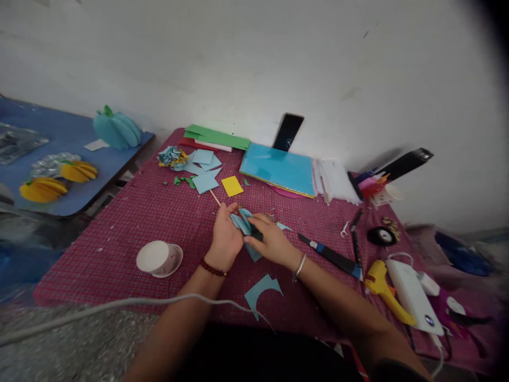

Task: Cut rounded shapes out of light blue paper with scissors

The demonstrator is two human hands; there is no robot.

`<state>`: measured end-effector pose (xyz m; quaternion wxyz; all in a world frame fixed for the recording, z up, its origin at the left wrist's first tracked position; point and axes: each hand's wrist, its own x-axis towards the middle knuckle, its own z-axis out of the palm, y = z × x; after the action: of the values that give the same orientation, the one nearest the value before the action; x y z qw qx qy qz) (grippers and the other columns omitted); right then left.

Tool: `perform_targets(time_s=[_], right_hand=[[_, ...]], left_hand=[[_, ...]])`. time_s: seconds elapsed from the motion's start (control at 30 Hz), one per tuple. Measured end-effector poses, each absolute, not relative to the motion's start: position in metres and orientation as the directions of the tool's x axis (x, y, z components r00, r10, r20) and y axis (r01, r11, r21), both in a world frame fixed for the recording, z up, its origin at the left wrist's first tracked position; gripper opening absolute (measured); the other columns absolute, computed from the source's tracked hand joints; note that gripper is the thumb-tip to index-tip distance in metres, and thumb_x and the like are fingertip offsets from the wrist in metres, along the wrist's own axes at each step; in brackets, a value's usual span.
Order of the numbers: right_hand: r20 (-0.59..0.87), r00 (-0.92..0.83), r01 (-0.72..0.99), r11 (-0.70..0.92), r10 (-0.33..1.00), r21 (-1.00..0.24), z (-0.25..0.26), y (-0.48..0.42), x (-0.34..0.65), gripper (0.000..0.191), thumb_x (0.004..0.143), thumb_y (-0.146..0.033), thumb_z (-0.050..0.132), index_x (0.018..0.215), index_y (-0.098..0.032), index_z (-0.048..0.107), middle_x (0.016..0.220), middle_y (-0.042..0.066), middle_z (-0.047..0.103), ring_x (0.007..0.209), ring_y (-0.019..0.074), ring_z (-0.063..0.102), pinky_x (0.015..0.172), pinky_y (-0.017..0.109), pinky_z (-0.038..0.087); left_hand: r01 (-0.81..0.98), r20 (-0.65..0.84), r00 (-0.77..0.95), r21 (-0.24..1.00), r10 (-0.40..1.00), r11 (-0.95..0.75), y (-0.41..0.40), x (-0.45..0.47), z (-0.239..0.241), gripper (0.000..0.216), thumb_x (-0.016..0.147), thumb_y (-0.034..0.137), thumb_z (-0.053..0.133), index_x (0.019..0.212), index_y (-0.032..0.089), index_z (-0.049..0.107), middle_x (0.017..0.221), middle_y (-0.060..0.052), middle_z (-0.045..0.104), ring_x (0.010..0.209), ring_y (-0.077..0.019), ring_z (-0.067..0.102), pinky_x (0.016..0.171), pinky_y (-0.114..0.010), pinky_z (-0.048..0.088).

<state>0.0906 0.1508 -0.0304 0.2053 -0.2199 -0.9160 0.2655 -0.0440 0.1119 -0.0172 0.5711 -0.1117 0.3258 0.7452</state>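
Light blue paper circles, some of them folded, stand up between my two hands above the middle of the table. My left hand, palm up with a beaded bracelet at its wrist, supports them in its fingers. From the right, my right hand has its fingers and thumb at the same circles. The space between that thumb and forefinger is dark, so part of the paper is hard to make out. Beneath the hands lies more blue paper. Closer to me is a blue offcut with a curved cutout.
A paper cup stands left. A utility knife, yellow glue gun and white power strip lie right. Behind are blue sheets, a yellow square and a leaning phone. A white cable crosses in front.
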Motion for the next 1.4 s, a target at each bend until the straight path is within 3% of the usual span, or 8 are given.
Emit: perform_targets(time_s=[0.1, 0.23, 0.37, 0.43, 0.6, 0.77, 1.2, 1.4], right_hand=[[0.29, -0.782, 0.3, 0.74, 0.552, -0.601, -0.033, 0.152, 0.089, 0.027, 0.092, -0.028, 0.049, 0.116, -0.017, 0.057, 0.108, 0.012, 0.062, 0.101, 0.0222, 0.057, 0.088, 0.039, 0.048], [0.305, -0.709, 0.343, 0.689, 0.636, -0.638, -0.036, 0.155, 0.091, 0.02, 0.093, -0.019, 0.043, 0.102, -0.018, 0.061, 0.094, 0.009, 0.065, 0.089, 0.0202, 0.06, 0.081, 0.036, 0.049], [0.324, -0.585, 0.336, 0.586, 0.743, -0.737, -0.039, 0.158, 0.094, 0.035, 0.089, -0.017, 0.046, 0.124, -0.022, 0.049, 0.114, 0.009, 0.062, 0.099, 0.0192, 0.061, 0.086, 0.035, 0.049], [0.352, -0.582, 0.312, 0.602, 0.733, -0.735, -0.039, 0.159, 0.096, 0.04, 0.089, -0.014, 0.044, 0.128, -0.024, 0.047, 0.118, 0.008, 0.059, 0.103, 0.0187, 0.059, 0.089, 0.035, 0.048], [0.319, -0.745, 0.291, 0.715, 0.586, -0.635, -0.028, 0.158, 0.101, 0.02, 0.089, -0.021, 0.048, 0.106, -0.02, 0.06, 0.105, 0.009, 0.057, 0.096, 0.0208, 0.057, 0.083, 0.036, 0.049], [0.214, -0.829, 0.307, 0.74, 0.517, -0.599, -0.021, 0.154, 0.102, 0.042, 0.082, -0.042, 0.063, 0.116, -0.018, 0.055, 0.108, 0.011, 0.056, 0.095, 0.0241, 0.056, 0.079, 0.038, 0.049], [0.298, -0.747, 0.339, 0.726, 0.594, -0.598, -0.031, 0.156, 0.098, 0.02, 0.093, -0.02, 0.044, 0.102, -0.02, 0.062, 0.091, 0.007, 0.065, 0.084, 0.0191, 0.06, 0.078, 0.034, 0.049], [0.332, -0.613, 0.331, 0.615, 0.717, -0.716, -0.037, 0.158, 0.098, 0.03, 0.09, -0.014, 0.044, 0.116, -0.024, 0.057, 0.112, 0.005, 0.066, 0.098, 0.0181, 0.063, 0.084, 0.033, 0.05]], left_hand=[[-0.924, -0.513, -0.322, 0.353, 0.795, -0.147, 0.111, -0.044, -0.018, 0.033, 0.095, 0.037, 0.035, 0.082, 0.014, 0.055, 0.07, -0.004, 0.059, 0.062, -0.013, 0.058, 0.064, -0.025, 0.048], [-0.935, -0.48, -0.27, 0.337, 0.835, -0.109, 0.11, -0.043, -0.017, 0.037, 0.095, 0.039, 0.033, 0.082, 0.014, 0.057, 0.074, -0.006, 0.062, 0.069, -0.0162, 0.062, 0.068, -0.029, 0.049], [-0.936, -0.477, -0.234, 0.347, 0.847, -0.063, 0.109, -0.041, -0.015, 0.04, 0.095, 0.039, 0.032, 0.081, 0.013, 0.059, 0.08, -0.01, 0.064, 0.074, -0.019, 0.063, 0.071, -0.032, 0.05], [-0.932, -0.488, -0.234, 0.359, 0.841, -0.051, 0.109, -0.04, -0.014, 0.04, 0.095, 0.039, 0.033, 0.081, 0.013, 0.061, 0.081, -0.01, 0.065, 0.074, -0.0187, 0.063, 0.071, -0.032, 0.05], [-0.915, -0.504, -0.266, 0.399, 0.822, -0.052, 0.11, -0.039, -0.013, 0.041, 0.094, 0.038, 0.034, 0.078, 0.013, 0.061, 0.083, -0.01, 0.065, 0.076, -0.0184, 0.063, 0.073, -0.032, 0.05], [-0.908, -0.512, -0.289, 0.415, 0.809, -0.062, 0.11, -0.041, -0.013, 0.04, 0.094, 0.038, 0.034, 0.077, 0.013, 0.061, 0.081, -0.01, 0.065, 0.076, -0.0183, 0.063, 0.074, -0.032, 0.05], [-0.934, -0.512, -0.226, 0.356, 0.829, -0.034, 0.11, -0.04, -0.014, 0.041, 0.095, 0.036, 0.033, 0.076, 0.014, 0.062, 0.078, -0.009, 0.066, 0.073, -0.0173, 0.064, 0.072, -0.031, 0.051], [-0.946, -0.502, -0.163, 0.325, 0.849, 0.01, 0.109, -0.038, -0.018, 0.043, 0.095, 0.038, 0.033, 0.077, 0.013, 0.062, 0.079, -0.01, 0.067, 0.072, -0.0181, 0.064, 0.072, -0.032, 0.051]])
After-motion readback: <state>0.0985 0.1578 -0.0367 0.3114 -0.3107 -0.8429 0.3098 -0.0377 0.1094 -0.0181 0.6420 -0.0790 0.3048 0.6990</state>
